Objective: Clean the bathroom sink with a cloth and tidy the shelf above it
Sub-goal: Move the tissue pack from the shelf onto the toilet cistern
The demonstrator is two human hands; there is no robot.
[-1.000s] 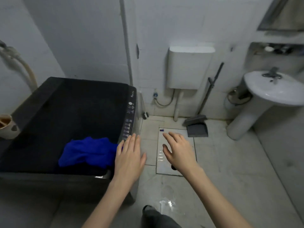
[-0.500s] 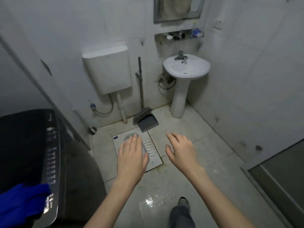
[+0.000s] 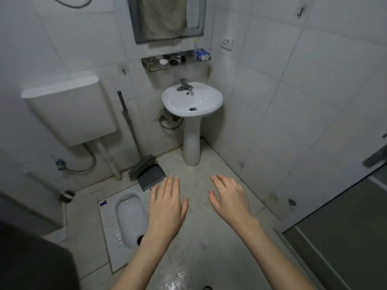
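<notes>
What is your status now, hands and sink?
Left grip, right grip open, empty. White ceramic pedestal sink ahead, untouched. Grey plastic dustpan on floor, left of the way.

white sink (image 3: 206, 101), grey dustpan (image 3: 151, 176), blue pkg (image 3: 202, 54) on shelf (image 3: 167, 65)

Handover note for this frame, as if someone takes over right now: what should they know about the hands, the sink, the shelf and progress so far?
Left hand: open, empty, held out in front.
Right hand: open, empty, beside it.
Sink: straight ahead on its pedestal, both hands well short of it.
Shelf: above the sink, holding small items, among them a white tub and a blue packet.
No cloth in view.
Done: nothing that shows.
Left: get a cloth, wipe the sink, tidy the shelf.
</notes>
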